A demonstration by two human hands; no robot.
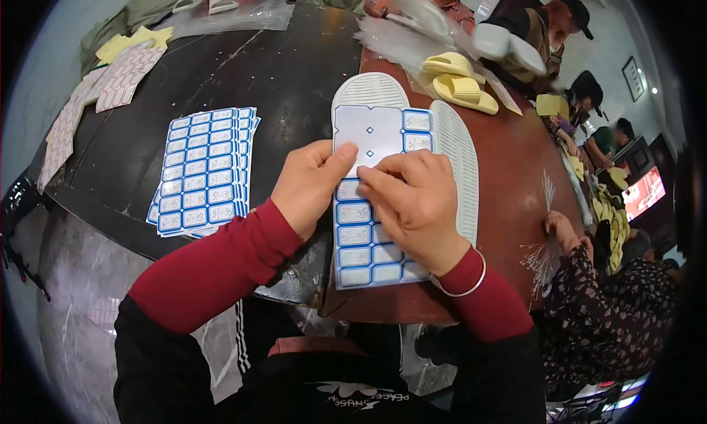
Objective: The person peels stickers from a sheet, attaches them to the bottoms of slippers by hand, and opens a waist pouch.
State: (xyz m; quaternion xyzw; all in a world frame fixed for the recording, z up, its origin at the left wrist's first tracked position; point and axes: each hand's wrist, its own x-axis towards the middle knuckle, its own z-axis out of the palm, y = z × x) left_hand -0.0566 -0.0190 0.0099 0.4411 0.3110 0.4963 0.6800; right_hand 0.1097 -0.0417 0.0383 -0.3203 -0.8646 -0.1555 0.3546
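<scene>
A blue-bordered label sheet (356,256) lies over a pair of pale ribbed slipper soles (455,166) before me. Its upper left part is bare white, and handwritten labels fill the rest. My left hand (313,184) holds the sheet's left edge, thumb pressed on the bare part. My right hand (420,207) is closed over the middle of the sheet, thumb and index fingertip pinched at a label's upper edge; whether a label is between them is too small to tell. To the left lies a stack of similar label sheets (197,166).
Yellow slippers (464,91) and clear plastic bags (390,44) lie at the back. Red-printed sheets (121,81) are at the far left. White ties (541,262) lie at the right edge, near a co-worker's hand (563,231). Several other people sit around the table.
</scene>
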